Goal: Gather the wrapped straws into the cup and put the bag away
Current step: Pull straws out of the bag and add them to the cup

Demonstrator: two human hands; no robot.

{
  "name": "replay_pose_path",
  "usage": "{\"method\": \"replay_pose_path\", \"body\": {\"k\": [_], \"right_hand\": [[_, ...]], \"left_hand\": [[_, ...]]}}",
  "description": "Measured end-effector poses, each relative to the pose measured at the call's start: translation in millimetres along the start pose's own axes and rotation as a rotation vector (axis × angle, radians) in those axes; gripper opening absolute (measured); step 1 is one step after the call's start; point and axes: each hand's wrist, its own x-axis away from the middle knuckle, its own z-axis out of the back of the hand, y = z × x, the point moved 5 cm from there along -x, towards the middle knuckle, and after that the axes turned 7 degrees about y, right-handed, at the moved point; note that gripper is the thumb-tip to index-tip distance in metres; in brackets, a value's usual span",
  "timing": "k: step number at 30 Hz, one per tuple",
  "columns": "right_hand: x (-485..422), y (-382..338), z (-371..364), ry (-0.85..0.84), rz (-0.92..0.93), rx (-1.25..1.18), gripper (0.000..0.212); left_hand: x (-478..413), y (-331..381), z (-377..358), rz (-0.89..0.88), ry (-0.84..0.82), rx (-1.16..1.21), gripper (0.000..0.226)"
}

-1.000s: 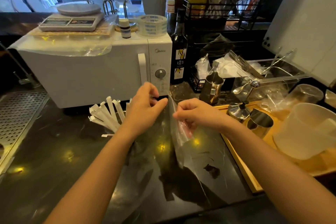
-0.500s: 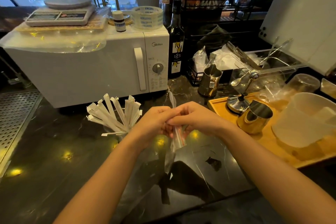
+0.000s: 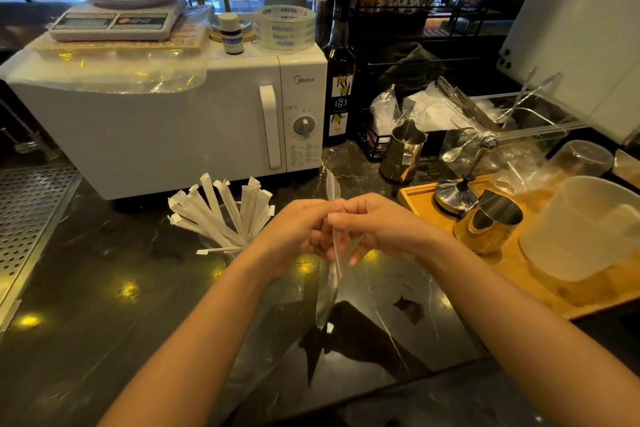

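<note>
Several white paper-wrapped straws stand fanned out in a clear cup on the dark counter, left of my hands. One wrapped straw lies flat beside the cup. A clear plastic bag, folded narrow, hangs between my hands over the counter. My left hand and my right hand meet at its upper part and both pinch it. The bag's top end sticks up above my fingers.
A white microwave with a scale and tape roll on top stands behind the cup. A dark syrup bottle and a steel pitcher are behind my hands. A wooden tray with metal jugs and a plastic beaker lies at right. A perforated drain grid is at left.
My hands, apart on the spread bag a second ago, have come together at the middle. The bag is now folded into a narrow strip.
</note>
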Motion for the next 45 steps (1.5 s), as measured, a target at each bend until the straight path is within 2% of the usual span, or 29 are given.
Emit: {"method": "replay_pose_path", "body": {"k": [4, 11, 19, 22, 28, 33, 35, 37, 45], "right_hand": [[-3.0, 4.2, 2.5, 0.001, -0.013, -0.021, 0.028], [-2.7, 5.7, 7.0, 0.031, -0.052, -0.021, 0.022], [-0.6, -2.9, 15.6, 0.107, -0.065, 0.348, 0.028], [3.7, -4.4, 16.4, 0.052, -0.055, 0.269, 0.024], [1.0, 4.0, 14.4, 0.068, 0.052, -0.054, 0.037], [-7.9, 14.6, 22.4, 0.240, 0.091, -0.297, 0.030], [-9.2, 16.7, 24.9, 0.286, 0.093, -0.299, 0.037], [-8.1, 15.8, 26.9, 0.325, 0.090, -0.204, 0.047], [1.8, 3.7, 62.8, 0.656, 0.121, 0.182, 0.040]], "left_hand": [[0.4, -0.2, 0.8, 0.009, -0.024, 0.040, 0.034], [-1.1, -0.6, 0.5, -0.001, -0.013, 0.019, 0.028], [1.0, 6.2, -7.6, -0.069, 0.013, -0.046, 0.025], [0.8, 7.1, -7.7, -0.092, 0.014, -0.066, 0.024], [-2.1, 12.8, -10.9, -0.118, 0.063, 0.009, 0.030], [-8.4, 13.4, -10.1, -0.097, 0.144, 0.090, 0.030], [-9.6, 15.5, -9.4, -0.109, 0.148, 0.087, 0.030], [-9.2, 18.4, -5.0, -0.149, 0.175, 0.016, 0.031], [-12.4, 29.0, 28.1, -0.182, 0.372, -0.364, 0.027]]}}
